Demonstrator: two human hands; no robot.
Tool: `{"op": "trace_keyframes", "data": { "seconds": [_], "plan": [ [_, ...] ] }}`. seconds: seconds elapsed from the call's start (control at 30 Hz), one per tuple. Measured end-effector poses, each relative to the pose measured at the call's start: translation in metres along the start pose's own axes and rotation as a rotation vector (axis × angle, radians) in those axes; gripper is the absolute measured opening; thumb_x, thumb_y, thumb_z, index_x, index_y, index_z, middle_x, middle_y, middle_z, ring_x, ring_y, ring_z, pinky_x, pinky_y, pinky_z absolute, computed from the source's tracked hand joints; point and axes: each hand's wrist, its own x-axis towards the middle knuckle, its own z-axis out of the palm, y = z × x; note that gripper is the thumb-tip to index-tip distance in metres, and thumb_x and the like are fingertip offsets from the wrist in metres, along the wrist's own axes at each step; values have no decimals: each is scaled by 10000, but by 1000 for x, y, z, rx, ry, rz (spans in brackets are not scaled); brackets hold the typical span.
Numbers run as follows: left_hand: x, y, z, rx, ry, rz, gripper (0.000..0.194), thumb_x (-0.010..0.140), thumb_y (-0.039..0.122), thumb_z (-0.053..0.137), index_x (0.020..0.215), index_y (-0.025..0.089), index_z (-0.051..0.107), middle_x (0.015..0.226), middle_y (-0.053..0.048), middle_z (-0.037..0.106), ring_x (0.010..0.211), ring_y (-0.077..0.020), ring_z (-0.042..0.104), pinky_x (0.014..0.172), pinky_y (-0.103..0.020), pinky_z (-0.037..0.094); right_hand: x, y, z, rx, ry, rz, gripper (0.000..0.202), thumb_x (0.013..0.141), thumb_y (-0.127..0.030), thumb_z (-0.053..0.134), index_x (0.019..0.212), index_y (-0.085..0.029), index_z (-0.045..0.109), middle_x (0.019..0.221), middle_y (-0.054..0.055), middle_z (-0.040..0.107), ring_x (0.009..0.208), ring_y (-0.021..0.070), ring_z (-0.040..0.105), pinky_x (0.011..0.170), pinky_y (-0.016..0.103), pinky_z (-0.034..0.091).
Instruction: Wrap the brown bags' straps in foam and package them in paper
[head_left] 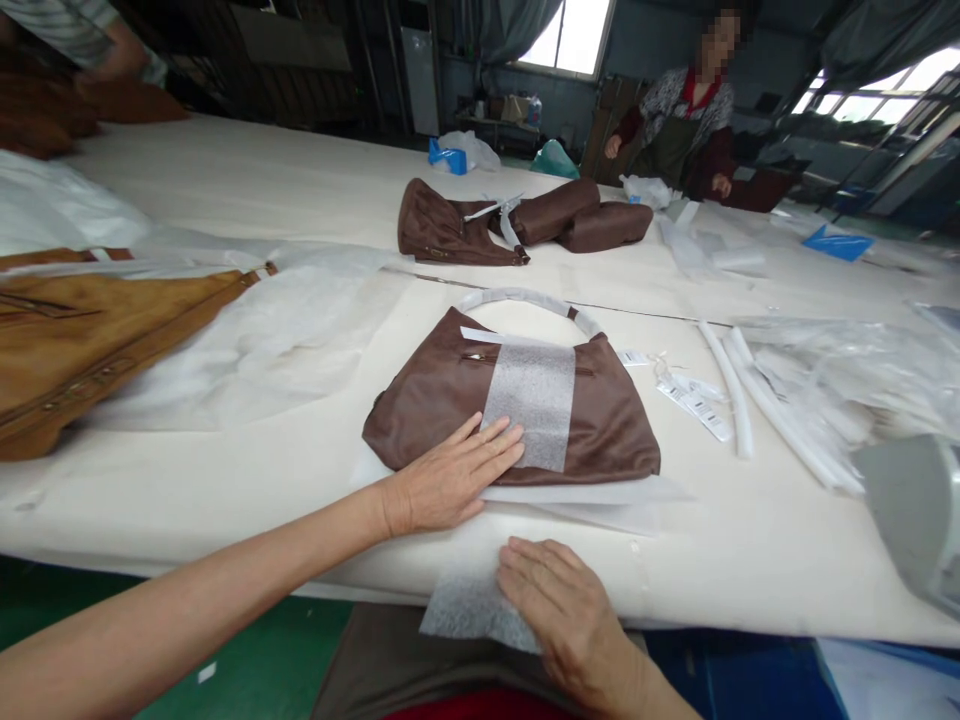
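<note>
A brown leather handbag lies on its side on the table, its handle wrapped in white film. Across its middle runs a greyish-white non-woven strip. My left hand rests flat on the bag's lower part, fingertips on the strip's left edge. At the table's near edge, my right hand has its fingers together on the right side of a loose non-woven end that hangs past the edge; its thumb is hidden. White sheets show under the bag.
Paper tags, white foam tubes and clear plastic bags lie right of the bag, near a grey device. More brown bags lie behind; a tan bag is left. A co-worker stands across the table.
</note>
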Motion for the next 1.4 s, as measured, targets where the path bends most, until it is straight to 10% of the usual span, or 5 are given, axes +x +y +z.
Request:
{"op": "trace_keyframes", "data": {
  "seconds": [0.53,0.73,1.03,1.27,1.4],
  "plan": [
    [-2,-13,-19,-207,24,-21,695,940,431,552,1540,246,255,1548,-111,388,1435,-277,358,1190,-530,297,88,66,-33,97,-232,520,337,1021,-393,442,865,-206,675,792,14,681,782,166,627,742,272,429],
    [10,-8,-4,-384,346,-287,249,966,372,524,1055,237,714,1137,-41,734,1049,-214,689,945,-351,544,96,76,-21,31,-250,813,319,957,-422,570,749,-190,635,787,23,692,770,177,642,652,272,342],
    [34,-16,-18,-425,280,-539,346,864,392,648,602,197,531,619,32,588,591,-148,585,585,-268,438,92,80,-3,-65,-197,957,335,961,-433,546,747,-188,627,804,41,729,747,193,678,602,303,266],
    [18,4,-15,-82,777,-274,249,875,187,659,1116,201,601,1055,-69,623,983,-218,602,875,-369,492,89,83,2,-86,-190,955,327,974,-414,517,755,-191,615,801,47,729,743,195,678,595,301,255],
    [11,15,-4,-45,503,37,387,897,79,566,1264,200,563,1184,-85,644,1182,-239,563,1007,-385,463,87,84,4,-81,-172,926,330,982,-394,490,737,-196,588,775,51,714,717,194,666,594,297,271]
  ]
}}
